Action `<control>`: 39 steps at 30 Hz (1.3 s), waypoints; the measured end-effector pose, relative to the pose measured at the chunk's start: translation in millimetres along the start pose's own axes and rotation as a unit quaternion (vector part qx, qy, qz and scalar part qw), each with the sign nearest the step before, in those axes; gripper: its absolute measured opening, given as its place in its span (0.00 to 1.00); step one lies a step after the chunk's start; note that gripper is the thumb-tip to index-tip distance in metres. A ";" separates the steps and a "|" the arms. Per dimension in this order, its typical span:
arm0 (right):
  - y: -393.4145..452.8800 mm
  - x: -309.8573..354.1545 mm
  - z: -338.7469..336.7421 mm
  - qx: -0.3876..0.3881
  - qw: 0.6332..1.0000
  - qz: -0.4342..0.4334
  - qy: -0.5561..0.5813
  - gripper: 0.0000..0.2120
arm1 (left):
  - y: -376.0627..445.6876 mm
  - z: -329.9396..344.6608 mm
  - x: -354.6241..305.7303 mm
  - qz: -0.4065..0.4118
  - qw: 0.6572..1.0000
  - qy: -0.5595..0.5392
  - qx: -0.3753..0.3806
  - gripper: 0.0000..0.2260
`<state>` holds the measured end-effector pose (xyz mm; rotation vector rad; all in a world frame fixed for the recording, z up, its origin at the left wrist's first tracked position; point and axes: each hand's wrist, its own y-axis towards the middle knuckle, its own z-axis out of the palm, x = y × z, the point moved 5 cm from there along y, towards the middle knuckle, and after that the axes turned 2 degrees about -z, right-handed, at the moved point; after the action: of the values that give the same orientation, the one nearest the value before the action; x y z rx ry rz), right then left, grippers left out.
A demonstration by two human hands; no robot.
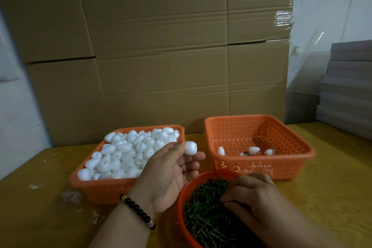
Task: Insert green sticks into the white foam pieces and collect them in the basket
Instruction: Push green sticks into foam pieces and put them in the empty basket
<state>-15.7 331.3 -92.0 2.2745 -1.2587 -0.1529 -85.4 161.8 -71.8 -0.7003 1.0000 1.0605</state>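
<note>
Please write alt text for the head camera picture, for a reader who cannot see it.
A person's left hand pinches one white foam piece while the right hand reaches into a round bowl of green sticks. On the wooden table behind, one orange basket is full of foam pieces and another orange basket holds only a few.

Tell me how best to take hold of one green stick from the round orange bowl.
Pinch one stick mid-length, thumb and forefinger across its shaft, coming from above. The sticks lie flat, thin and tangled in the bowl, so ends are buried. The right hand already reaches in; its grip is hidden.
</note>
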 end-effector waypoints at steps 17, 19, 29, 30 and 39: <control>-0.8 -4.9 -18.1 -0.210 0.960 0.033 0.180 0.08 | 0.7 3.9 14.1 -0.121 0.983 -0.134 0.012 0.15; -1.4 -5.2 -20.4 -0.225 0.954 0.038 0.196 0.08 | -1.0 7.3 14.1 -0.122 0.982 -0.138 0.038 0.10; -3.6 -5.8 -21.2 -0.240 0.940 0.048 0.239 0.05 | -2.3 16.3 13.9 -0.088 0.982 -0.128 0.102 0.14; -3.5 -6.0 -21.1 -0.245 0.938 0.049 0.239 0.05 | -2.5 17.0 14.4 -0.085 0.983 -0.123 0.105 0.15; -4.8 -6.8 -23.1 -0.298 0.938 0.041 0.172 0.07 | -5.9 22.6 20.9 -0.090 0.982 -0.111 0.126 0.15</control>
<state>-8.0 348.0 -75.7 1.6372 -0.9538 -0.0844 -69.6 187.0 -81.8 -0.4459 0.8421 0.8164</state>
